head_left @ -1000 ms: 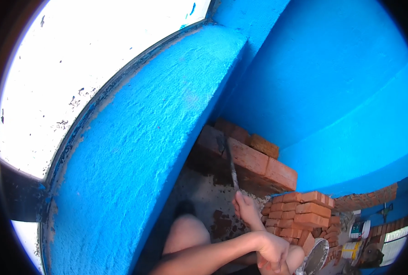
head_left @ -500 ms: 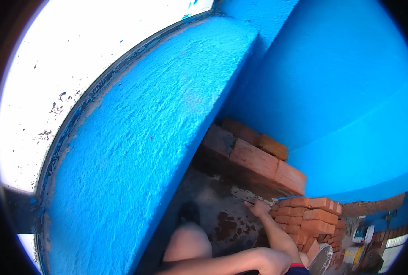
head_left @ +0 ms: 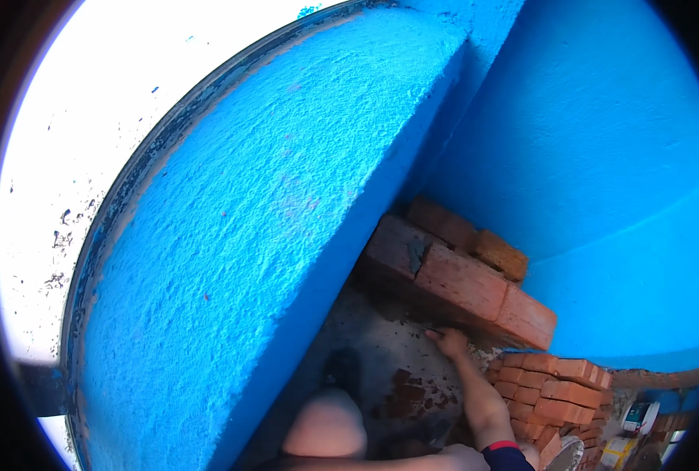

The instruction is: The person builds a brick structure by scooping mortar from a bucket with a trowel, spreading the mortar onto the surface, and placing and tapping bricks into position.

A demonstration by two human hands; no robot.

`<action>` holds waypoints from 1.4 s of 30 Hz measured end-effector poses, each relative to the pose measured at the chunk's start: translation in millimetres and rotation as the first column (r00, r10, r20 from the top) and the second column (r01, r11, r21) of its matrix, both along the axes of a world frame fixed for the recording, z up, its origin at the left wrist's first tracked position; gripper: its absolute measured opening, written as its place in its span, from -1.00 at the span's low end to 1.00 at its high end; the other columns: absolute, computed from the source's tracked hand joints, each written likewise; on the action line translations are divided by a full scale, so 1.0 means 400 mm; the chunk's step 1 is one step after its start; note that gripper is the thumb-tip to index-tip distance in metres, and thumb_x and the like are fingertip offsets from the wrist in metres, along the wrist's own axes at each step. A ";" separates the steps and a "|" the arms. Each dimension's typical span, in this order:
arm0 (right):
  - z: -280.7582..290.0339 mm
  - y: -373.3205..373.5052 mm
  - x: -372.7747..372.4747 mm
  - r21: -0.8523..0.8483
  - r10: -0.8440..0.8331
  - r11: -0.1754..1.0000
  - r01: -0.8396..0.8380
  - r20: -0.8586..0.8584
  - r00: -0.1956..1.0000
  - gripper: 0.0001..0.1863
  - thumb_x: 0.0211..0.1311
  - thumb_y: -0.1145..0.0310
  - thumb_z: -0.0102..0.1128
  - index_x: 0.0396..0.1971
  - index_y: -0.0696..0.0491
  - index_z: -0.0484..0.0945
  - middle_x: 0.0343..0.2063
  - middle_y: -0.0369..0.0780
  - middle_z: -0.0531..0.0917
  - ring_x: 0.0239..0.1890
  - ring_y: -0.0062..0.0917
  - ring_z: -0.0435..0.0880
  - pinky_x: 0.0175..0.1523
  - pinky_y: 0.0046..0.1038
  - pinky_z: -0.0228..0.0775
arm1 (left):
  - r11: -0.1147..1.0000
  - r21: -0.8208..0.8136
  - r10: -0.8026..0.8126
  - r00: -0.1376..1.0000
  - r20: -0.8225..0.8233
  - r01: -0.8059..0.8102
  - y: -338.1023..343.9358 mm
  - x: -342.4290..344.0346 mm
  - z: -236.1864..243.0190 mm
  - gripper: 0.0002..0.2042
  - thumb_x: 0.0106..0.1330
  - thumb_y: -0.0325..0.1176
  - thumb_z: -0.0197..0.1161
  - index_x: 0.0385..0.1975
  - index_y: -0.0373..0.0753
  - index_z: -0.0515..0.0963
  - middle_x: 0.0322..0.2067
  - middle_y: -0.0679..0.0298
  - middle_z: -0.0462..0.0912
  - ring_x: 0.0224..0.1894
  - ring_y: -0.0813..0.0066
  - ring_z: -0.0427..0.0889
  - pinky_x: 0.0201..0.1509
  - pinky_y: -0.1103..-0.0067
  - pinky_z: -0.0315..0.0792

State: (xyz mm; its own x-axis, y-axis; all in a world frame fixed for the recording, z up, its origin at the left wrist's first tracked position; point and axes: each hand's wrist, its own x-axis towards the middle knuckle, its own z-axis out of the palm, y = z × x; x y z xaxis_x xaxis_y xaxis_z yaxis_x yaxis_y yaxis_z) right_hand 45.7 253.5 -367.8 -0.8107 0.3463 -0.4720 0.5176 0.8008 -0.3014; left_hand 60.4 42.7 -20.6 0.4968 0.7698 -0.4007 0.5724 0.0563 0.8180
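Note:
My right hand (head_left: 451, 343) reaches down to the grey floor, close to the foot of a low brick wall (head_left: 459, 281). Its fingers look curled, with a small thin tip jutting out toward the left; what they hold, if anything, is too small to name. The laid bricks stand in the corner between blue walls, with a looser-looking orange brick (head_left: 501, 254) on top at the back. Across the bottom edge lies my left forearm, its hand (head_left: 463, 454) next to my right elbow and partly cut off, so its fingers are hidden.
A stack of loose red bricks (head_left: 549, 390) stands right of my right forearm. Beyond it are a white bucket (head_left: 640, 418) and a yellow-and-white container (head_left: 618, 453). A blue ledge (head_left: 286, 196) rises on the left. My knee (head_left: 327, 428) is below, with wet patches (head_left: 406, 394) on the floor.
The view has shifted, so walls and bricks sit farther right and slightly lower. My right hand stays low by the brick wall's foot. My left forearm has sunk toward the bottom edge.

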 end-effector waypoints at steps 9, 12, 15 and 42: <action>-0.008 -0.091 -0.083 0.028 -0.047 0.998 0.047 0.001 0.999 -0.42 0.15 -0.28 0.04 -0.15 -0.09 0.66 -0.23 -0.03 0.66 -0.09 -0.16 0.61 0.06 -0.17 0.39 | 0.999 -0.036 -0.015 0.999 -0.030 0.014 0.011 0.024 -0.017 -0.75 0.16 -0.28 0.21 -0.22 -0.16 0.70 -0.18 0.20 0.70 -0.12 0.18 0.67 -0.22 0.27 0.57; -0.010 -0.096 -0.074 0.027 -0.026 0.999 0.029 -0.086 0.996 -0.43 0.14 -0.28 0.05 -0.13 -0.12 0.66 -0.22 -0.03 0.66 -0.08 -0.15 0.61 0.07 -0.16 0.37 | 0.999 -0.016 -0.032 0.999 -0.040 0.032 0.015 0.014 -0.007 -0.75 0.14 -0.29 0.20 -0.25 -0.20 0.70 -0.21 0.17 0.71 -0.16 0.18 0.69 -0.21 0.29 0.57; 0.008 -0.138 -0.074 -0.027 -0.076 0.997 0.076 -0.021 0.997 -0.44 0.16 -0.27 0.04 -0.06 -0.16 0.63 -0.14 -0.05 0.64 0.00 -0.18 0.56 0.19 -0.16 0.23 | 1.000 -0.024 -0.012 0.999 -0.050 0.011 0.006 0.019 -0.012 -0.75 0.12 -0.30 0.21 -0.25 -0.22 0.70 -0.23 0.15 0.71 -0.17 0.18 0.69 -0.20 0.32 0.57; 0.391 -0.508 0.094 -0.706 -0.653 0.645 0.293 -0.310 0.691 -0.56 0.33 -0.03 0.06 -0.42 0.09 0.57 -0.62 -0.39 0.48 -0.59 -0.69 0.39 -0.43 -0.59 0.27 | 0.991 0.012 -0.134 0.954 0.268 0.136 -0.083 0.111 -0.022 -0.81 0.20 -0.33 0.16 -0.32 -0.24 0.67 -0.31 0.16 0.70 -0.26 0.21 0.68 -0.23 0.35 0.55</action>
